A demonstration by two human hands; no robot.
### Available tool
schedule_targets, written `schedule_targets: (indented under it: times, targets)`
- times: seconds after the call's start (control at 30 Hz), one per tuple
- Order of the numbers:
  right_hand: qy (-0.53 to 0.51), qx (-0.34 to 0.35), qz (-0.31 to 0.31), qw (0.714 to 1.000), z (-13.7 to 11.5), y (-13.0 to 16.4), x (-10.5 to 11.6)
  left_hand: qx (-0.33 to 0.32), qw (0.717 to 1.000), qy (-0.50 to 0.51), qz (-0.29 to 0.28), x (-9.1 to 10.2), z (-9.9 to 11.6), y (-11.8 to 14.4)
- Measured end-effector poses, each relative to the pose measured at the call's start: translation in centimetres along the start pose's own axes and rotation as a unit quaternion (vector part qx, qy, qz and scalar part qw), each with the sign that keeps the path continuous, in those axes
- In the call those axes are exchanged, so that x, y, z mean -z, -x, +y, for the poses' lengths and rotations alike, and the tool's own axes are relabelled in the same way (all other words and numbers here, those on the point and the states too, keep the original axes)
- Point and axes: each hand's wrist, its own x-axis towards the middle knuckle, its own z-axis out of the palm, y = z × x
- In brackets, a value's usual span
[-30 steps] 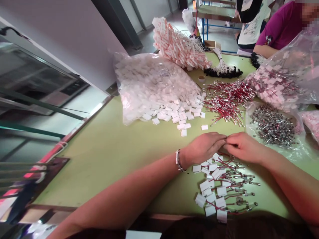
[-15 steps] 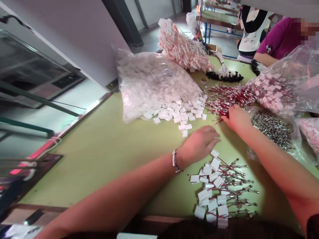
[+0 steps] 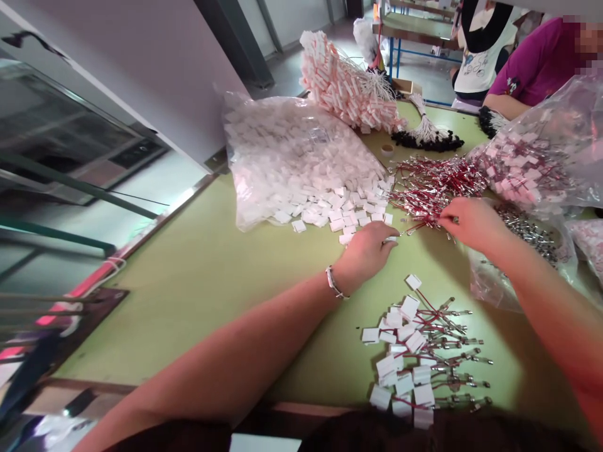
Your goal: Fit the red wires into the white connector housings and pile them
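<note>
My left hand (image 3: 368, 250), with a bracelet at the wrist, pinches a small white connector housing (image 3: 391, 238) between thumb and fingers, close to the loose white housings (image 3: 336, 210). At the near edge of a pile of red wires with metal ends (image 3: 438, 179), my right hand (image 3: 473, 223) is closed in a pinch. A red wire (image 3: 417, 226) reaches toward its fingertips, whose exact grip is partly hidden. Nearer to me lie several white housings with red wires and metal-ended glass-like parts (image 3: 405, 383), set in rough rows.
A clear bag of white housings (image 3: 292, 150) lies spilled open at the back. Behind are bundled orange-white parts (image 3: 348, 88) and black-tipped white wires (image 3: 426, 135). A bag of metal parts (image 3: 527, 235) is under my right forearm. A co-worker in a purple sleeve (image 3: 532, 59) sits across.
My left hand has moved up and slightly left to the white housings and now pinches one. My right hand has drawn a little right and back from the red wire pile.
</note>
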Motion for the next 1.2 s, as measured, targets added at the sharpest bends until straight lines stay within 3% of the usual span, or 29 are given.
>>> schedule_targets:
  times: [0.1, 0.27, 0.37, 0.5, 0.6, 0.67, 0.77, 0.9, 1.03, 1.2]
  targets:
    - [-0.011, 0.019, -0.047, 0.999, -1.3, 2.7, -2.2, 0.056, 0.996, 0.060, 0.043, 0.2, 0.1, -0.1]
    - [-0.015, 0.013, -0.010, 1.000, -2.5, 4.5, -4.4, 0.125, 0.979, 0.141, 0.074, 0.7, 0.3, -0.2]
    - [-0.076, 0.016, -0.001, 0.997, -1.5, 4.2, -3.5, 0.085, 0.989, 0.109, 0.055, 0.6, -0.3, 0.0]
    - [-0.157, -0.021, 0.081, 0.984, 1.3, 4.5, -1.2, 0.031, 0.999, 0.015, 0.008, 0.6, -1.3, 0.3]
    - [-0.154, -0.061, 0.099, 0.981, 3.5, 5.7, 0.4, 0.004, 0.998, -0.035, 0.044, 1.2, -0.7, 0.2]
    - [-0.132, -0.101, 0.077, 0.983, 4.7, 6.6, 1.2, -0.034, 0.996, -0.060, 0.054, 1.6, 0.6, -0.3]
    - [-0.097, -0.160, 0.037, 0.982, 5.6, 7.7, 1.9, -0.084, 0.993, -0.080, -0.003, 1.7, 3.5, -1.6]
    - [-0.072, -0.190, -0.023, 0.979, 5.9, 8.6, 1.5, -0.069, 0.986, -0.142, -0.060, -0.2, 6.1, -3.3]
    - [-0.049, -0.174, -0.072, 0.981, 6.5, 9.5, 0.4, -0.027, 0.985, -0.145, -0.085, -2.3, 5.8, -3.7]
    - [-0.011, -0.165, -0.103, 0.981, 6.9, 9.9, -0.8, -0.034, 0.991, -0.091, -0.092, -2.4, 4.3, -3.5]
